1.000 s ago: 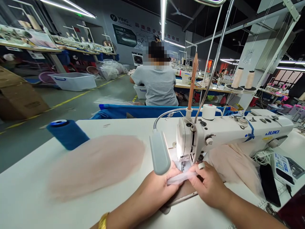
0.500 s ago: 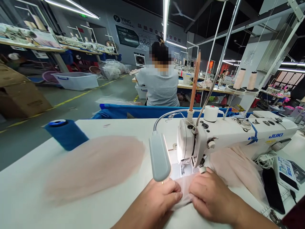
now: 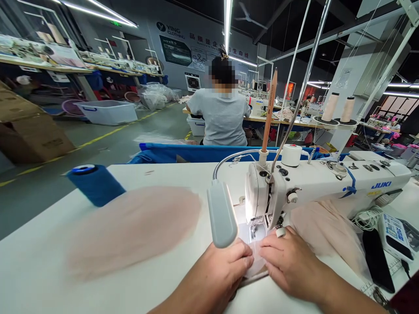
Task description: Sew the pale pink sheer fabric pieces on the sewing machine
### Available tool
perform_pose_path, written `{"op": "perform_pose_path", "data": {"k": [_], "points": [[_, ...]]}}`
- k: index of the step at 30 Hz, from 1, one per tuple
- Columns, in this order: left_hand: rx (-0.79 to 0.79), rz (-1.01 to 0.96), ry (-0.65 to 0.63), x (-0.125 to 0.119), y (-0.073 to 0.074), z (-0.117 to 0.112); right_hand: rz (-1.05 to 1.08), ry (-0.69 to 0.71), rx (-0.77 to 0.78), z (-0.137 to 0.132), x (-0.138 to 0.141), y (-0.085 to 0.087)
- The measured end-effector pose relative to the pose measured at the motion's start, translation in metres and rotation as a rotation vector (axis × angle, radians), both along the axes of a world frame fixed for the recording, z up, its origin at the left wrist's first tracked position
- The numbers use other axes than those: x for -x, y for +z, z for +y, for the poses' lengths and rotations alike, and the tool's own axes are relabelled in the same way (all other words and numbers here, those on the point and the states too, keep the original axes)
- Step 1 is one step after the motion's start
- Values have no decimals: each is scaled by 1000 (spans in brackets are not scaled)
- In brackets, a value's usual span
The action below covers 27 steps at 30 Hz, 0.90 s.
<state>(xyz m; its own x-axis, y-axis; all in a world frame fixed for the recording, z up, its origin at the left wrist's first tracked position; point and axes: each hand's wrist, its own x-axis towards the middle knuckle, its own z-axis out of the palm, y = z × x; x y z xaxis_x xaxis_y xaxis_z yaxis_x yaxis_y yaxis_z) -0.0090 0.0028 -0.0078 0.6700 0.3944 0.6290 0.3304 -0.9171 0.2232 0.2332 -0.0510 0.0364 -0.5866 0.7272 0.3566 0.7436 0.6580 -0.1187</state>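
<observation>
Just in front of the presser foot point(image 3: 253, 231) of a white sewing machine point(image 3: 327, 183), my left hand point(image 3: 229, 261) has its fingers curled closed on a small piece of sheer pale fabric point(image 3: 257, 261). On the other side of that piece, my right hand point(image 3: 288, 264) pinches it, close under the machine head. The fabric lies between both hands, its near end low over the machine bed. A grey lamp head point(image 3: 221, 213) hangs over the left fingers and hides part of the needle area. The fingertips' exact hold is partly covered.
Sheer pink fabric point(image 3: 140, 226) lies flat on the table at left, beside a blue thread cone point(image 3: 96, 185). More pink fabric point(image 3: 327, 235) is bunched right of the needle. A black phone point(image 3: 378, 261) and a white device point(image 3: 396, 235) lie at right. A person point(image 3: 222, 113) sits ahead.
Both hands and the small fabric piece have moved slightly toward the presser foot. The whole view has shifted a little. The person ahead has moved their arms slightly outward.
</observation>
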Motion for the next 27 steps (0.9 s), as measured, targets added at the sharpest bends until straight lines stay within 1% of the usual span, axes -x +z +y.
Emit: {"op": "perform_pose_path", "data": {"k": [3,6,8,13,15,16,18,23,27], "points": [[12,1,-12,0,-3,-1,-35,-20,-8,-1,0,0],[6,20,0,0,0,-1,-38,-32,-14,-1,0,-1],[12,38,12,1,7,-1,-15,-31,-12,0,1,-3],[91,132,17,5,32,0,26,-35,-22,5,1,-7],[115,131,11,6,38,1,23,-44,-29,7,1,-8],[122,120,11,6,39,2,23,-49,-33,7,1,-8],[139,93,22,5,35,4,26,-61,-41,8,2,-8],[144,-6,99,1,16,12,38,-86,-28,10,3,-4],[140,-20,90,2,11,18,48,-113,-8,11,3,-2]]}}
